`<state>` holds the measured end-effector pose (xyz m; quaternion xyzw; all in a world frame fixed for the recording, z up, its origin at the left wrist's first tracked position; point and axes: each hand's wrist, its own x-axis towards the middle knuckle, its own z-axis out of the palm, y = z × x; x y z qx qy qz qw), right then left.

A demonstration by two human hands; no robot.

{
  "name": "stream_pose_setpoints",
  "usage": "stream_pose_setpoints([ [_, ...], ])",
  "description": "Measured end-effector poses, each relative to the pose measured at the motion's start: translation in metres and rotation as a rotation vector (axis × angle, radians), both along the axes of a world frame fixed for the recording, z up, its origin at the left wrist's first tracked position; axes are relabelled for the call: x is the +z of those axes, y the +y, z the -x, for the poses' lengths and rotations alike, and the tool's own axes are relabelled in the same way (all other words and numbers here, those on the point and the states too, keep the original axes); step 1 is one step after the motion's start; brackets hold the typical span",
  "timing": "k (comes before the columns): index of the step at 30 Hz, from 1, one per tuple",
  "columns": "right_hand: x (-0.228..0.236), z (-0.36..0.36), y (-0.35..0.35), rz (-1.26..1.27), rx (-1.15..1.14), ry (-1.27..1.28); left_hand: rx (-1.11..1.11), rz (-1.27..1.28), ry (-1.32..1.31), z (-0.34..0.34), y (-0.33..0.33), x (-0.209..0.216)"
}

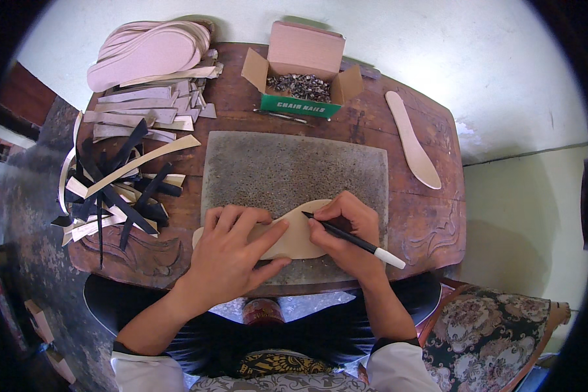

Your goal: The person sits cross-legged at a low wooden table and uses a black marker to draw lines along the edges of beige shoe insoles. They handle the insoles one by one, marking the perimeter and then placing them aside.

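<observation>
A beige shoe insole (pixel 297 240) lies flat on a grey, rough-surfaced board (pixel 294 163). Spread across its left part, my left hand (pixel 232 251) presses down with the fingers stretched out. My right hand (pixel 354 225) grips a black marker (pixel 362 244), whose white cap sits on the back end. The marker's dark tip touches or hovers just over the insole near its upper edge; I cannot tell which. The insole's left end shows only partly past my left hand.
Pinkish insoles (pixel 147 59) are stacked at the far left, with grey strips (pixel 137 104) below. Black and cream strips (pixel 121 189) lie jumbled nearer. An opened green box (pixel 297 106) of nails stands at the back. Another insole (pixel 413 144) lies right; a floral chair (pixel 487 333) stands beside the wooden table (pixel 424 215).
</observation>
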<state>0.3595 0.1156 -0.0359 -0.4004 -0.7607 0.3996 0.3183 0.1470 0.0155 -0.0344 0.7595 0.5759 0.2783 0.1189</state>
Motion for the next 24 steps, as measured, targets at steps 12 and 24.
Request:
stream_pose_setpoints([
  [12,-0.002,-0.004,-0.001,0.203,-0.021,0.123,-0.010,0.016,0.016,0.001,0.000,-0.001],
  [24,0.013,-0.031,0.014,0.235,-0.050,0.450,-0.004,0.024,0.147,0.020,0.006,0.010],
])
